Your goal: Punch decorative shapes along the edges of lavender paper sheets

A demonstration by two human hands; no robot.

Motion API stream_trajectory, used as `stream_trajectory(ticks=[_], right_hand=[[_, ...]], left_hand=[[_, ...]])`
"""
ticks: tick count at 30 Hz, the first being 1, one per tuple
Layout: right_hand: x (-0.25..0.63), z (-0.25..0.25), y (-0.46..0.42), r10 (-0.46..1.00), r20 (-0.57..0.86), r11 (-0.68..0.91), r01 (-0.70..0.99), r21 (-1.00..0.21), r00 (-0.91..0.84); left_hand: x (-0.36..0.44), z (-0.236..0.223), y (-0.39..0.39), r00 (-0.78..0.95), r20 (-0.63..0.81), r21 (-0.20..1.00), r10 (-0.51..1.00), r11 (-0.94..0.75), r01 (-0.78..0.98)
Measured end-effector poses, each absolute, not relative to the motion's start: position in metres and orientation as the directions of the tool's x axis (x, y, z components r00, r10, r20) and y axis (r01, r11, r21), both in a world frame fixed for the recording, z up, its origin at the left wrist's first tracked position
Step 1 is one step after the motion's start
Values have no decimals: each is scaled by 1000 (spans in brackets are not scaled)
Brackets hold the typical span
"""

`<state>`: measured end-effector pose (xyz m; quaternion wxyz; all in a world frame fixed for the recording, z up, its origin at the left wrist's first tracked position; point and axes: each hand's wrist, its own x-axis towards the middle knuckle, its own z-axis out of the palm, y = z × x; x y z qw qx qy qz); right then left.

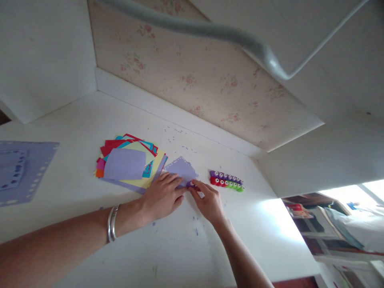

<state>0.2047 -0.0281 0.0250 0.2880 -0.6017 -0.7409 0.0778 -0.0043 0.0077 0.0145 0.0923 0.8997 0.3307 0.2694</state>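
A small purple sheet of paper (181, 167) with punched edges lies on the white table. My left hand (165, 194) rests flat on its lower left part, fingers stretched out. At the sheet's lower right edge, my right hand (208, 200) is closed on a small purple paper punch (191, 184), mostly hidden by the fingers. To the right stand two rows of similar small punches (227, 181), purple behind, red and green in front, each with a white top.
A stack of coloured paper (125, 164) lies left of my hands. Larger purple sheets with punched edges (39, 176) are at the far left. Tiny purple paper bits (177, 131) are scattered about the white table (126, 256). A grey bar (195, 29) crosses overhead.
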Motion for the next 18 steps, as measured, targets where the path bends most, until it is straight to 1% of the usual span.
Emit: stream_trajectory(ticks=[5,13,18], right_hand=[[209,22,-37,930,368,204,852,-482,-15],[226,30,-57,915,396,160,828,-537,80],[254,50,-57,909,345,53,754,-654,235]], left_hand=[[-4,14,8,658,402,322,637,-771,550],[-5,15,9,668,386,330,636,-772,544],[-5,13,11,695,357,323,624,-781,534]])
